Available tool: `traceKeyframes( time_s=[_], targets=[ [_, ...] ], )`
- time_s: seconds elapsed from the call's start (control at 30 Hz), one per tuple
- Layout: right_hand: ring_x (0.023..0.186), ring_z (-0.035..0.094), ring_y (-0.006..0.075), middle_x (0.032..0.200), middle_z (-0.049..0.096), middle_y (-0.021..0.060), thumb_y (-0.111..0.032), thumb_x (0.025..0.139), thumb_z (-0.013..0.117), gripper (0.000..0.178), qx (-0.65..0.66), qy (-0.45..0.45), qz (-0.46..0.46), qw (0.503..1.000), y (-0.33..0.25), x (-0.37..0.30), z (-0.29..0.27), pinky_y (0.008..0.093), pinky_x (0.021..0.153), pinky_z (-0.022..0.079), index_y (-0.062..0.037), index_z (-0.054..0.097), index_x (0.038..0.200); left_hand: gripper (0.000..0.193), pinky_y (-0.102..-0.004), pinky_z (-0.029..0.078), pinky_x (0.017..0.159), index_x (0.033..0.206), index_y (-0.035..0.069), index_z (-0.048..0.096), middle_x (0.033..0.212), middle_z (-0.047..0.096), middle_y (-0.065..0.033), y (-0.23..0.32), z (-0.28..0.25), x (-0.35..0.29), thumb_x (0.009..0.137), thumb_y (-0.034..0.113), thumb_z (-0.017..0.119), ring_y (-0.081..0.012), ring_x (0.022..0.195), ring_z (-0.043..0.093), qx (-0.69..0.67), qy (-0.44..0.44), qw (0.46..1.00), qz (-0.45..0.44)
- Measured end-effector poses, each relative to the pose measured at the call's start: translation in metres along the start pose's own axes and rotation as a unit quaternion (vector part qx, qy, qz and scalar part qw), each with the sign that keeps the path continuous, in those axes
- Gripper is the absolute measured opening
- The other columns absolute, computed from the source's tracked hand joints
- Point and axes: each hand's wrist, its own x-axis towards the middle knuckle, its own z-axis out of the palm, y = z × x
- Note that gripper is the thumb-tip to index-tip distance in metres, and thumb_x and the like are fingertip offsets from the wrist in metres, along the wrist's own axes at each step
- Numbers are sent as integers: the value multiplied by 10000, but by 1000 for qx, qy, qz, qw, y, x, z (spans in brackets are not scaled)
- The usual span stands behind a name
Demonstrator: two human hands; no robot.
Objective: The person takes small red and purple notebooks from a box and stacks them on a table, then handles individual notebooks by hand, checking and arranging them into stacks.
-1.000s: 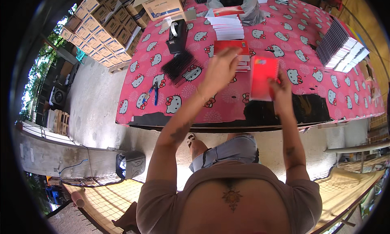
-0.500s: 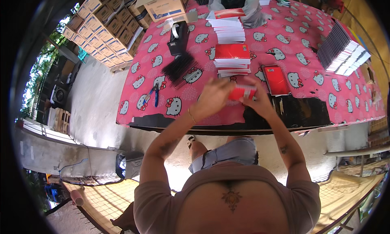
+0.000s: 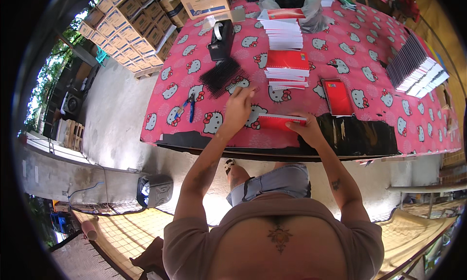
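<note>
My right hand [image 3: 306, 130] grips a red-covered notebook [image 3: 276, 122] by its right end, thumb on the cover, low over the near part of the table. My left hand [image 3: 237, 107] is raised off the notebook, to its left, fingers curled together; anything between them is too small to make out. Just beyond it lies a heap of black spiral binding coils [image 3: 219, 78]. Straight ahead stand a stack of red-covered notebooks [image 3: 287, 61] and, behind it, another stack of notebooks [image 3: 284, 36]. A single red notebook [image 3: 337, 97] with a dark coiled edge lies right of them.
Blue-handled pliers [image 3: 191, 109] lie at the left on the pink patterned tablecloth [image 3: 214, 141]. A black tape dispenser [image 3: 222, 41] stands behind the coils. Bound notebooks [image 3: 418, 66] are piled at the right. Cartons [image 3: 131, 34] and a plastic bag [image 3: 316, 17] are farther back.
My left hand has left the notebook and moved left toward the coils. My right hand keeps the notebook, now lower, nearer and turned lengthwise. The view has shifted slightly.
</note>
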Motion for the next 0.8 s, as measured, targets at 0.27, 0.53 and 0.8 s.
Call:
traceKeyframes(
  time_s=[0.27,0.53,0.8],
  targets=[
    [850,572,46,921,672,-13,-60,880,708,222,19,-8,-27,999,-1,1,3,224,768,474,-13,685,1096,216,-271,513,623,1094,21,720,857,693,-112,60,-36,-48,880,43,694,-171,708,675,-122,-58,984,-113],
    [851,571,46,929,667,-16,-65,879,715,226,27,4,-14,1000,0,-1,4,223,770,472,-9,679,1095,194,-287,531,565,1054,5,712,831,673,-116,55,-37,-46,865,47,698,-208,680,684,-40,-37,997,-56],
    [884,587,58,956,675,0,-71,885,715,233,43,-21,-9,999,-1,-1,2,233,785,484,2,678,1103,214,-287,515,641,1074,10,687,848,670,-100,52,-36,-44,869,64,711,-197,713,665,-162,-52,978,-120]
  ],
)
